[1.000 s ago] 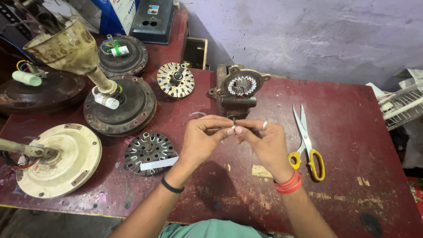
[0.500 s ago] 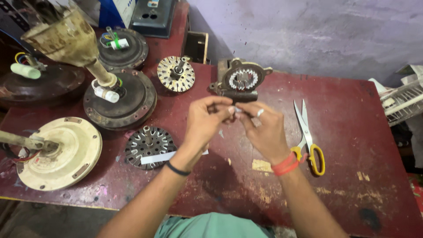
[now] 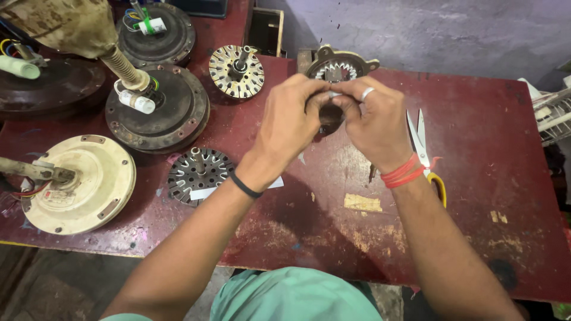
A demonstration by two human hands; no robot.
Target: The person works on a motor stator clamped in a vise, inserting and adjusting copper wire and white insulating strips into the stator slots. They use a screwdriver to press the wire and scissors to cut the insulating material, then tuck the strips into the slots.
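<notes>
Your left hand [image 3: 291,122] and right hand [image 3: 372,122] pinch a small piece [image 3: 335,94] between fingertips (probably wire), motor core [image 3: 336,66] just beyond them.

A small pale piece [image 3: 335,94], mostly hidden, sits pinched between both hands' fingertips, held above the red counter [image 3: 476,178] just before the round toothed motor part [image 3: 340,68].

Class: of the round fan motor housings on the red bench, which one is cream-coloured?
The cream housing at the bench's near left edge. The other housings, such as the one behind it, are dark brown or black metal.
</notes>
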